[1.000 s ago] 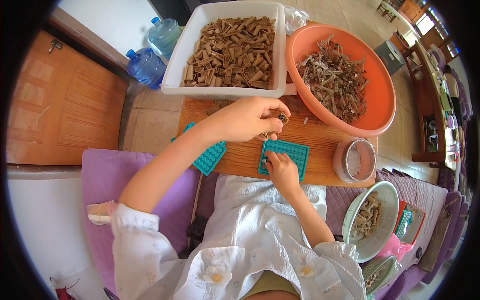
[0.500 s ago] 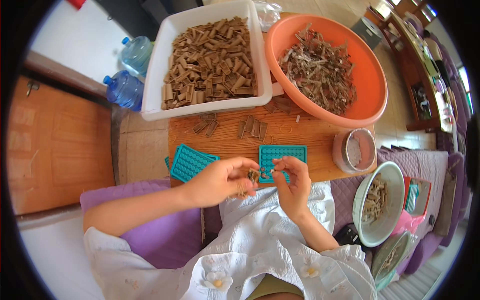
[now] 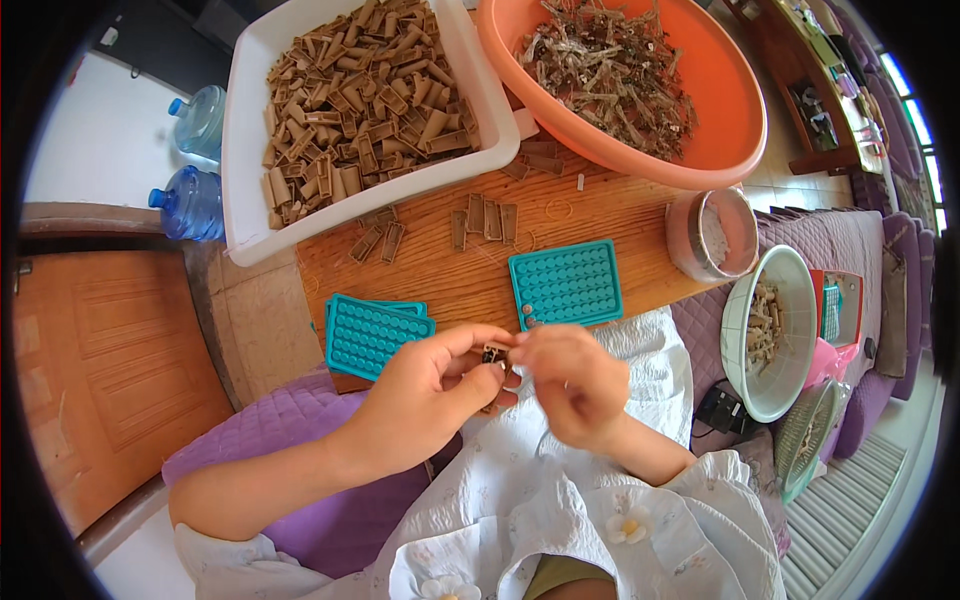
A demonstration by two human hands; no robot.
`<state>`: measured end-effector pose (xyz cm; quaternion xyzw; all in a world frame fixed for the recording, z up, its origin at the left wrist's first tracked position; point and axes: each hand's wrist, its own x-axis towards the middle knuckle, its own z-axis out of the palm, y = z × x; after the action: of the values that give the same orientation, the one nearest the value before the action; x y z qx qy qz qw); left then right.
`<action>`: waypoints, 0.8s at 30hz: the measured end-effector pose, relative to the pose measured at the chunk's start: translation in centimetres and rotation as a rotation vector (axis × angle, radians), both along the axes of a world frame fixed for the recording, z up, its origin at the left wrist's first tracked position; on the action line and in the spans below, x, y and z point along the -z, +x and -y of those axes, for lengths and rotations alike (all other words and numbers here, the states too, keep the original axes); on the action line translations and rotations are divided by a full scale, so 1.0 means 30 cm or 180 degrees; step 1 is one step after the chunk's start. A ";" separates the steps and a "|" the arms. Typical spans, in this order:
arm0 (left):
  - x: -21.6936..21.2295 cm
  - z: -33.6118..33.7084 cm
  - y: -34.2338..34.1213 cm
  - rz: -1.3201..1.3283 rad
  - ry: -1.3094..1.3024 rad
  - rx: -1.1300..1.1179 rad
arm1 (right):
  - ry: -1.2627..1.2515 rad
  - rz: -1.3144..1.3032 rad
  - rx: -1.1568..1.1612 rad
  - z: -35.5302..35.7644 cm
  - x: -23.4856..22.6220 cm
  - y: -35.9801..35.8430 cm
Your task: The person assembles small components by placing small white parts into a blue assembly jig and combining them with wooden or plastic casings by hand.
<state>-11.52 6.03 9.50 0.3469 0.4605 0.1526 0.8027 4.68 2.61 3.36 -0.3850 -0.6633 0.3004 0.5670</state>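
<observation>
My left hand (image 3: pixel 415 397) pinches a small brown piece (image 3: pixel 495 353) between thumb and fingers, just left of my right hand (image 3: pixel 580 387), whose curled fingers I can't tell are gripping anything. The piece looks boxy, with dark patches.

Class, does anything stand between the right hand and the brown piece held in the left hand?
Nothing visible does: the right hand is right beside the brown piece, held in the grip of the left hand; blur hides whether they touch.
</observation>
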 end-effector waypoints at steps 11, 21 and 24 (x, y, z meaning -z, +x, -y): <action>-0.112 0.020 -0.035 -0.0005 0.0547 0.0234 | -0.1081 0.2025 0.0268 -0.046 0.241 0.096; -0.075 0.128 -0.066 -0.0145 0.0294 0.0407 | -0.1323 0.1651 0.0090 -0.051 0.217 0.096; -0.066 0.124 -0.068 -0.0074 0.0187 0.0468 | -0.1872 0.0236 0.0339 -0.013 0.094 0.043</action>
<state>-13.56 2.30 11.48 0.4049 0.4383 0.1026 0.7959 5.98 2.99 0.53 -0.5776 -0.5470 0.4352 0.4216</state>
